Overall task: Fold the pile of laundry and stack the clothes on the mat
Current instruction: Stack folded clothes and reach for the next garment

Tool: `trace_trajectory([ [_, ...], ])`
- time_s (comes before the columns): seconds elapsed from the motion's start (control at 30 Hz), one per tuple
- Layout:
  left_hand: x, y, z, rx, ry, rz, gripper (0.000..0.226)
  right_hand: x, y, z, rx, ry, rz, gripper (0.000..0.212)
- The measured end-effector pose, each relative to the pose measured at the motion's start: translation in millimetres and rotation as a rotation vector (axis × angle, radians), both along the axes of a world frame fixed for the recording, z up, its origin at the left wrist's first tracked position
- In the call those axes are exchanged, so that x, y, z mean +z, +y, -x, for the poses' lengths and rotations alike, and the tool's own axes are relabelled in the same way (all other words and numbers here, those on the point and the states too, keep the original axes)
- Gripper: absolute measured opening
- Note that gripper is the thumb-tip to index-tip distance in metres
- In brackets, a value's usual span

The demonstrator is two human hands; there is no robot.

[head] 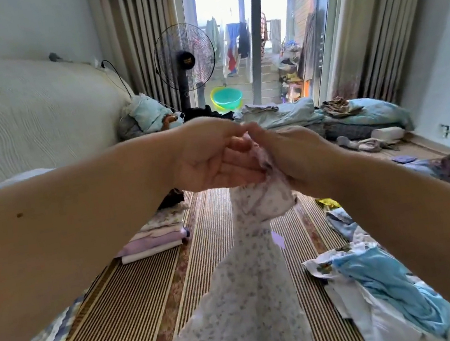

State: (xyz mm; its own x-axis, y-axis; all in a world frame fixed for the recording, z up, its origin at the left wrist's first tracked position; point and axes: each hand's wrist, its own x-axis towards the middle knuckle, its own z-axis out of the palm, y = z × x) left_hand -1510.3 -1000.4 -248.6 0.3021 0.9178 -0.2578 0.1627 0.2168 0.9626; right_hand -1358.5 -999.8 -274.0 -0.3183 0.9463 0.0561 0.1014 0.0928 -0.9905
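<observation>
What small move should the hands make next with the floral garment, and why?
Probably draw the hands apart to spread the garment. The left hand and right hand meet at its bunched top, so it hangs narrow and crumpled above the mat, too gathered to fold flat like the stack.

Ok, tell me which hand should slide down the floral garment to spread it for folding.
Probably the left hand: its fingers look looser at the bunched top of the floral garment, while the right hand grips the fabric firmly and can keep it hanging.
</observation>
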Motion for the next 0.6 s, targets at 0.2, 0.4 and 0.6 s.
trace_trajectory([
  [0.2,15,-12,9,0.060,0.377,-0.338,0.048,16,-4,-8,0.051,-0.137,-0.066,0.020],
  [0.4,0,-3,35,-0.167,0.347,-0.272,0.031,61,0,-24,0.100,-0.122,-0.137,0.017],
  [0.6,-16,29,26,-0.010,0.351,-0.182,0.004,63,27,-17,-0.204,-1.177,-0.629,0.030],
])
